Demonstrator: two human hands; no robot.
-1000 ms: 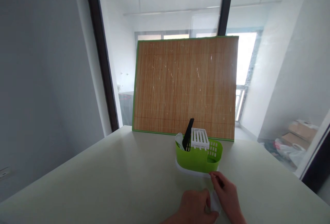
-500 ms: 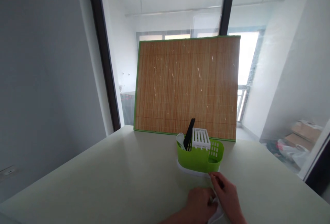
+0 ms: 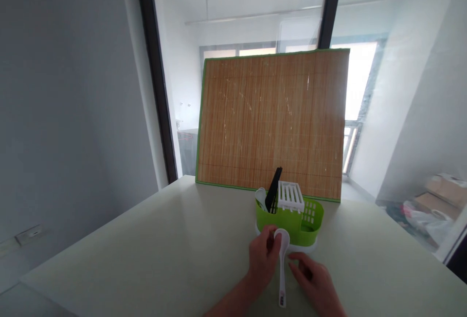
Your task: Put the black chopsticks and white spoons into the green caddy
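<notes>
A white spoon (image 3: 282, 275) with a long handle is held by my left hand (image 3: 263, 253), which pinches it at the bowl. Its bowl points up and its handle hangs down, with a small dark mark near the end. To the right of the handle is my right hand (image 3: 315, 278), its thumb and forefinger slightly apart and nothing seen between them. Just beyond both hands stands a green utensil basket (image 3: 280, 219) on a white base. White spoons (image 3: 260, 196) and black chopsticks (image 3: 274, 189) lean in its left part, and a white slatted rack (image 3: 291, 195) sits on top.
The basket stands on a pale table (image 3: 164, 239). Behind it a bamboo mat (image 3: 272, 122) with green edging leans upright against a glass partition. A grey wall (image 3: 73, 112) rises on the left, and boxes (image 3: 438, 200) and bags lie beyond the table at right.
My left hand has moved up and left, bringing the white spoon into clear view before the basket. My right hand has shifted slightly down, apart from the left. The view has turned a little left.
</notes>
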